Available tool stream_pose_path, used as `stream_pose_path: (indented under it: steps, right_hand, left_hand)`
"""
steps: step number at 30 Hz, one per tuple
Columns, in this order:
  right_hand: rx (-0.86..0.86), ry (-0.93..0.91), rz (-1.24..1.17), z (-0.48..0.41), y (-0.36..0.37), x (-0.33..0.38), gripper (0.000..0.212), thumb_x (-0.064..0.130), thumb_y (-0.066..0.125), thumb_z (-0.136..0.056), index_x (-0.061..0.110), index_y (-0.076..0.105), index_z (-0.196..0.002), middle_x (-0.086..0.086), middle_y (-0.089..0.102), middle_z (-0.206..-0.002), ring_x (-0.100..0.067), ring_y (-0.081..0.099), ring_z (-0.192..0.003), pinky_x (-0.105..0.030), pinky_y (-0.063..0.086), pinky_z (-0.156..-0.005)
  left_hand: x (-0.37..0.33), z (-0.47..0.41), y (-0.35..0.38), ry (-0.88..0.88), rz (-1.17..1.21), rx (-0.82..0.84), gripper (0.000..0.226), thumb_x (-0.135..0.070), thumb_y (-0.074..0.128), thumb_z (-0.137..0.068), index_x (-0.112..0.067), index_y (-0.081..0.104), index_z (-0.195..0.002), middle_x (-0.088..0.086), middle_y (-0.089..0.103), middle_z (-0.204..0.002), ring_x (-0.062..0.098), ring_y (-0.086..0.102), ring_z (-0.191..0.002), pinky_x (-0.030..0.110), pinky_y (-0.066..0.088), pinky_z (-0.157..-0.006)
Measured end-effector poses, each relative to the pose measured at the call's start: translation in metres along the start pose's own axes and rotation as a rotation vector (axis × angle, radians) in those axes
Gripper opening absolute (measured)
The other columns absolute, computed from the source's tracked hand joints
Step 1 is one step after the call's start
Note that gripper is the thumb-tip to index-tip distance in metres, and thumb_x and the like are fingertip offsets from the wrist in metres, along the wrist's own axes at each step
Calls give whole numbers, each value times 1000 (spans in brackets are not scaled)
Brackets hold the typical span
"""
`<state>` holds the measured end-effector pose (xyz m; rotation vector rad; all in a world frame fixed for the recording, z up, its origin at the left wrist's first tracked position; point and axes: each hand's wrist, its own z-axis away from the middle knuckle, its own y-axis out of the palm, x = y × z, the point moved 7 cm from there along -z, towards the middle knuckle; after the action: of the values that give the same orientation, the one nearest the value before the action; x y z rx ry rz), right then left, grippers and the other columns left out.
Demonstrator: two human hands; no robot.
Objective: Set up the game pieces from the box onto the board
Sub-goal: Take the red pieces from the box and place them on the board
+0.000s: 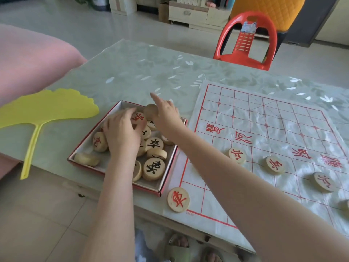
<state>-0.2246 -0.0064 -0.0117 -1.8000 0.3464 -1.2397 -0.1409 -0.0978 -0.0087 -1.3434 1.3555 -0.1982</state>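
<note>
My right hand [166, 114] pinches a piece [151, 111], left hand [122, 133] grips another in the box [79, 154]; I should lift cleanly.

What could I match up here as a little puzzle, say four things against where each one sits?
Things:
1. yellow fan
2. red chair
3. blank-faced piece
4. piece with a black character

Places:
A. lying in the box
B. held in the right hand above the box
C. flat on the table, left of the box
D. on the floor beyond the table

Pairs: 1-C, 2-D, 3-B, 4-A
</note>
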Motion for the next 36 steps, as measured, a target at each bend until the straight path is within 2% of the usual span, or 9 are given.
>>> stream_pose_path:
  steps: [4,9,12,15,19,24,29,33,36]
  right_hand:
    - [-19,-53,-33,2,8,2,56,-4,51,-82,10,43,-135,-13,45,-130,-29,37,-124,-31,28,-101]
    - [-32,-194,-123,33,4,10,56,-17,44,-68,2,53,-120,-9,46,-98,-28,47,-100,-29,38,-87]
    - [27,-154,-150,42,5,6,50,-5,58,-73,6,54,-122,-11,55,-108,-25,49,-105,-31,40,-94]
    - [116,-34,-281,42,2,-2,62,12,74,-72,11,49,-129,-7,58,-120,-19,54,-108,-32,45,-95]
    - [173,-3,-226,42,0,-4,67,14,75,-73,11,44,-133,-6,56,-128,-17,53,-117,-28,45,-95]
    - [177,-56,-198,49,2,1,62,10,67,-77,12,42,-134,-7,58,-126,-18,53,-116,-24,43,-94]
    - [62,-39,-302,57,-9,-1,59,11,67,-79,13,43,-133,-4,59,-120,-15,56,-109,-20,45,-92]
    - [-9,-18,-416,76,-31,-10,59,8,68,-78,16,45,-131,1,60,-114,-6,54,-105,-4,42,-83]
    - [-33,-1,-435,98,-50,-22,57,8,68,-78,18,47,-130,2,60,-112,-6,55,-105,-13,46,-86]
  left_hand:
    - [8,2,-12,-129,185,-4,46,-18,71,-74,-20,59,-119,9,62,-116,28,54,-110,38,42,-93]
    - [25,4,-34,-212,354,-96,31,-16,70,-75,-18,67,-106,6,66,-105,20,59,-94,21,39,-74]
    - [32,7,-40,-277,493,-105,29,-15,68,-77,-17,67,-106,3,67,-103,18,61,-92,23,44,-77]
    - [32,12,-33,-380,783,-23,29,-8,63,-83,-14,63,-112,2,63,-99,15,63,-89,27,57,-74]
    - [33,13,-29,-468,1025,40,31,1,59,-85,-9,59,-114,-3,60,-91,10,62,-83,22,58,-68]
    - [33,12,-26,-412,878,120,55,6,70,-71,-22,59,-117,-6,64,-95,5,61,-86,26,51,-82]
    - [26,14,-26,-351,776,121,56,3,74,-66,-32,60,-107,0,67,-106,9,62,-91,27,49,-86]
    - [11,16,-20,-296,730,147,56,-2,76,-65,-34,58,-107,-4,66,-108,12,63,-98,30,49,-91]
    - [-3,19,-15,-258,718,191,57,-6,78,-65,-34,56,-109,-4,63,-111,14,62,-101,33,48,-95]
